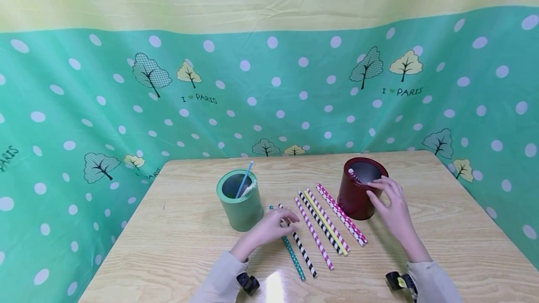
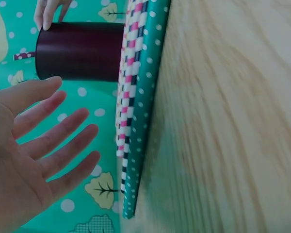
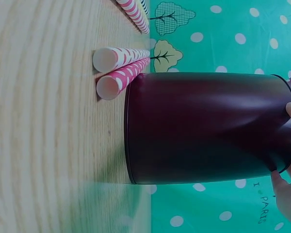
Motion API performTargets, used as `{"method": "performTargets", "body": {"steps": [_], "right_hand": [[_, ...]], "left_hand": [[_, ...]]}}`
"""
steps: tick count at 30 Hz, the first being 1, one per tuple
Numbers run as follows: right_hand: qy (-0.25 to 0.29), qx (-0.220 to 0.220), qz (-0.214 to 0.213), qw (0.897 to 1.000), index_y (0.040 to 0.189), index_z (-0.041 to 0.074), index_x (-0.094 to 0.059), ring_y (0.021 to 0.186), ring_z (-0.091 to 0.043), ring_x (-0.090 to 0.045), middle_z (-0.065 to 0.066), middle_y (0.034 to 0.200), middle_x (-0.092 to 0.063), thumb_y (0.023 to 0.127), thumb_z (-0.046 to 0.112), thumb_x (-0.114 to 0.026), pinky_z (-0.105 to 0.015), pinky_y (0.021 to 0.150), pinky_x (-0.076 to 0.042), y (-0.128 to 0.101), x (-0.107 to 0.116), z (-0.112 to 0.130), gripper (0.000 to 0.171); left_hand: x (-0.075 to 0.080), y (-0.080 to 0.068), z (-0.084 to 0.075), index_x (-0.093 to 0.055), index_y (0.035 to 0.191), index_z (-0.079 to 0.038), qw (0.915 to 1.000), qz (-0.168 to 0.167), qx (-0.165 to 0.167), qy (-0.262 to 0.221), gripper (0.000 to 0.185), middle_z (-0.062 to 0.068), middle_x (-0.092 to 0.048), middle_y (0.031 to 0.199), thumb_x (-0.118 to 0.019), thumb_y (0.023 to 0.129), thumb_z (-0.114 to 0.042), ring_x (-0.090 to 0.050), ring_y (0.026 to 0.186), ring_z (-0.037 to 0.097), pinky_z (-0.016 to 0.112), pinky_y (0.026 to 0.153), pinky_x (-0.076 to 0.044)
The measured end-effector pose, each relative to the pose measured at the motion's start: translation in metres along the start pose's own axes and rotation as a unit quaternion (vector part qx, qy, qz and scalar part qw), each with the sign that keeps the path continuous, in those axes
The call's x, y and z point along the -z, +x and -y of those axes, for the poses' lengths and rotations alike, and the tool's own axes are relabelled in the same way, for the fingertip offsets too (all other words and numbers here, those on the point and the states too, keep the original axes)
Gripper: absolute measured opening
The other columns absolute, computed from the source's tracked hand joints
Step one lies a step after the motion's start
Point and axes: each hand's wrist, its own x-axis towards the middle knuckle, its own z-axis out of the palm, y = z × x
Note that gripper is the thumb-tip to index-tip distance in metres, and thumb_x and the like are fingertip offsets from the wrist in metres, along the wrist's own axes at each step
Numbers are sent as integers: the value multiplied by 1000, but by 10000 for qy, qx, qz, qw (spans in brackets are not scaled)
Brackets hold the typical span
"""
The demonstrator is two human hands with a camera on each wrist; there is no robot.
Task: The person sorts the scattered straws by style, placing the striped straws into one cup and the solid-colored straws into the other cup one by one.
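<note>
My left hand (image 1: 273, 226) hovers above a teal dotted paper straw (image 1: 293, 255) and a black-and-white striped straw (image 1: 305, 255). The left wrist view shows its fingers apart and loosely bent, with nothing in them. My right hand (image 1: 395, 207) is at the rim of a dark red cylindrical container (image 1: 353, 200), thumb and fingers touching or very near the edge. Inside leans a purple dotted straw (image 1: 355, 176), its top against the far-left side of the rim, apart from the right fingers. The container's bottom is hidden.
A green container (image 1: 245, 213) at left holds a light blue straw (image 1: 245, 179) and something white. Between the containers lie several straws: a pink striped one (image 1: 313, 233), a yellow one (image 1: 326, 223) and pink dotted ones (image 1: 343, 216). A polka-dot cloth (image 1: 294, 83) hangs behind the table.
</note>
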Motion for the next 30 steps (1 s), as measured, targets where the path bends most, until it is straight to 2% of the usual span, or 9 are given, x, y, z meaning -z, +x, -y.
{"method": "performTargets", "body": {"steps": [7, 13, 16, 19, 22, 26, 30], "right_hand": [[-24, -5, -6, 10000, 96, -1, -63, 110, -33, -38, -16, 104, -53, 74, -4, -65, -12, 96, -20, 0, 0, 0, 22], [-54, -115, 54, 9999, 96, -1, -62, 111, -33, -37, -16, 106, -52, 76, -1, -64, -13, 96, -21, -1, -1, -1, 20], [-58, -167, 87, 9998, 97, -1, -62, 112, -33, -36, -16, 107, -52, 77, -1, -64, -28, 100, -26, -1, -1, -2, 20], [-17, -191, 110, 9998, 97, -2, -62, 113, -34, -35, -18, 107, -51, 77, -1, -64, -47, 96, -28, -1, -1, -1, 20], [39, -194, 107, 9997, 97, -2, -62, 113, -36, -35, -19, 107, -51, 77, -1, -64, -56, 92, -27, -1, -1, -1, 20], [58, -190, 86, 9998, 97, -2, -62, 113, -35, -35, -19, 107, -51, 77, -2, -64, -53, 94, -27, 0, -1, 0, 20], [20, -162, 60, 9998, 97, -1, -62, 112, -33, -36, -17, 107, -52, 77, -1, -64, -33, 99, -26, -1, -1, -1, 21]], "left_hand": [[2, -8, 6, -63, 102, -10, 9997, 133, -54, 210, 23, -3, -62, 98, -63, 81, -17, -55, 93, 11, 29, 81, -46], [2, -11, 11, -64, 100, -11, 9978, 265, -133, 593, 22, -5, -62, 97, -65, 80, -19, -55, 92, 10, 22, 79, -45], [2, -13, 13, -64, 99, -13, 9962, 353, -151, 783, 21, -6, -61, 96, -65, 79, -20, -54, 92, 10, 21, 78, -44], [1, -14, 14, -64, 99, -14, 9946, 442, -123, 927, 22, -7, -59, 98, -66, 78, -21, -52, 94, 10, 22, 80, -43], [0, -15, 15, -64, 99, -16, 9931, 512, -82, 1055, 22, -8, -58, 100, -66, 78, -23, -50, 97, 10, 23, 83, -42], [-1, -15, 16, -64, 98, -17, 9910, 572, -99, 1207, 22, -7, -57, 103, -67, 77, -23, -50, 99, 11, 24, 83, -42], [-1, -14, 18, -65, 96, -19, 9883, 655, -141, 1370, 22, -5, -56, 105, -68, 75, -22, -49, 100, 12, 25, 83, -41]]}}
